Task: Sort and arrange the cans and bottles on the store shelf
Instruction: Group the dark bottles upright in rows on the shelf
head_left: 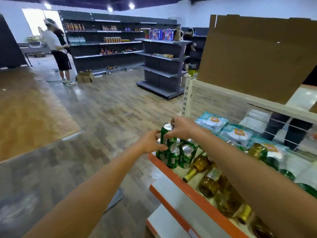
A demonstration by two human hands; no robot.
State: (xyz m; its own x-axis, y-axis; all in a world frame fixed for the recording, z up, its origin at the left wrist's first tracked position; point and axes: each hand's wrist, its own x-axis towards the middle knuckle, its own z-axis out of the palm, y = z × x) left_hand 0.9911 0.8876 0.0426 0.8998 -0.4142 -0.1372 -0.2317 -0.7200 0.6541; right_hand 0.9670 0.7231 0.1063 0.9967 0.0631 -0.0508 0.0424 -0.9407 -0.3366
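— What lies closest to you?
— Amber glass bottles (pixel 209 182), on their sides on the orange-edged shelf (pixel 197 194), at five o'clock in my view.
— And your hands?
— Just beyond, at the shelf's end. My left hand (pixel 151 142) has its grip curled round the lower side of a green drink can (pixel 169 140). My right hand (pixel 182 127) has its grip pinching the same can at the top rim. The can is upright, higher than the huddle of green cans (pixel 186 157) at five o'clock of it.
— Does it rest on them?
— I cannot tell; my left hand hides its base.
— Further back?
— Blue-and-white packets (pixel 211 121) at two o'clock of the can. A cardboard sheet (pixel 257 57) leans beyond them at one. Far off there is grey shelving (pixel 163 55) at twelve and a person (pixel 57 48) at ten.
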